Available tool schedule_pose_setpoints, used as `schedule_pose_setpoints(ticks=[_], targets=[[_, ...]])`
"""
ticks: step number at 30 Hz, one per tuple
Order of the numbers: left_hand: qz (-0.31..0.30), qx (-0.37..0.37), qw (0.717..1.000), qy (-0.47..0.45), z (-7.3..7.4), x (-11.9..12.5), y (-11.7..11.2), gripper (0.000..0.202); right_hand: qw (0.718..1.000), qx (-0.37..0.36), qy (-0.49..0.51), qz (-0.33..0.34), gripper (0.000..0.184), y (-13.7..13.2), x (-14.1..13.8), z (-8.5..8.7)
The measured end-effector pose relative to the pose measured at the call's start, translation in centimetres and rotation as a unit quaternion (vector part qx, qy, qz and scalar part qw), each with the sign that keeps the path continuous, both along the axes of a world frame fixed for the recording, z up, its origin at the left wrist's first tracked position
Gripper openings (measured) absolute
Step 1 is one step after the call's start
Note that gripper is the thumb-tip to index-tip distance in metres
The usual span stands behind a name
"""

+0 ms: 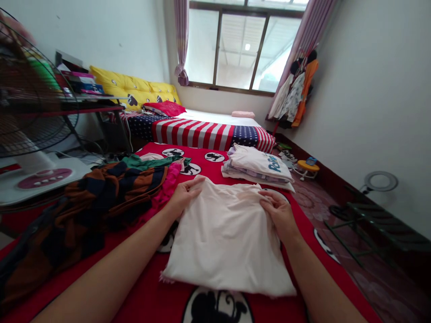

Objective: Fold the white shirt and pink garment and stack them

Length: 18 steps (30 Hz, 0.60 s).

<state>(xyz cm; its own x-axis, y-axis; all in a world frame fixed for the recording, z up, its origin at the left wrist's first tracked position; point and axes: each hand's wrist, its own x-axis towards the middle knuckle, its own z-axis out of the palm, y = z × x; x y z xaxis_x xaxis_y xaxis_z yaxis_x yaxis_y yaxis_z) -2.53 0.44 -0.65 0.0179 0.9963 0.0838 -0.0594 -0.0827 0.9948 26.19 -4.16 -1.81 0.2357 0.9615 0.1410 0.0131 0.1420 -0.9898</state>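
A white shirt (229, 237) lies folded into a rough rectangle on the red bedspread (141, 291) in front of me. My left hand (186, 195) pinches its far left corner, fingers closed on the cloth. At the far right corner my right hand (278, 211) grips the fabric between thumb and fingers. Just beyond the right hand sits a stack of folded clothes (259, 166), the top one white with blue lettering. To the left of my left arm spreads a loose heap of clothes, with an orange and dark striped garment (90, 202) and a pink one (171, 179).
An electric fan (30, 103) stands at the left, near a desk with boxes (82, 83). Behind is another bed with a flag-pattern cover (198, 132). On the right floor are a dark green rack (387, 224), a ring light (380, 181) and a yellow stool (307, 166).
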Motion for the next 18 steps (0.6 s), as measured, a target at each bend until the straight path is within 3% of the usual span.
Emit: schedule_pose_setpoints(ticks=[2, 4, 8, 12, 15, 18], targets=[[-0.015, 0.016, 0.999, -0.032, 0.6, 0.3, 0.7, 0.062, 0.998, 0.044, 0.039, -0.028, 0.04, 1.0, 0.1, 0.7], [-0.018, 0.034, 0.999, -0.009, 0.6, 0.4, 1.8, 0.065, 0.996, 0.054, 0.036, -0.053, 0.045, 2.3, 0.3, 0.3], [0.033, 0.036, 0.988, 0.144, -1.3, 0.3, 3.9, 0.062, 0.987, 0.006, -0.109, -0.121, 0.054, 4.5, 1.1, -2.8], [0.068, 0.059, 0.973, 0.212, -3.3, -0.3, 4.5, 0.056, 0.981, -0.004, -0.13, -0.141, 0.057, 4.8, 1.5, -4.8], [0.086, 0.074, 0.962, 0.25, -3.7, -0.6, 4.1, 0.052, 0.978, 0.007, -0.164, -0.132, 0.053, 4.5, 1.7, -4.7], [0.118, 0.085, 0.949, 0.28, -2.6, -0.3, 3.1, 0.046, 0.94, 0.052, -0.294, -0.163, 0.04, 4.0, 1.7, -3.9]])
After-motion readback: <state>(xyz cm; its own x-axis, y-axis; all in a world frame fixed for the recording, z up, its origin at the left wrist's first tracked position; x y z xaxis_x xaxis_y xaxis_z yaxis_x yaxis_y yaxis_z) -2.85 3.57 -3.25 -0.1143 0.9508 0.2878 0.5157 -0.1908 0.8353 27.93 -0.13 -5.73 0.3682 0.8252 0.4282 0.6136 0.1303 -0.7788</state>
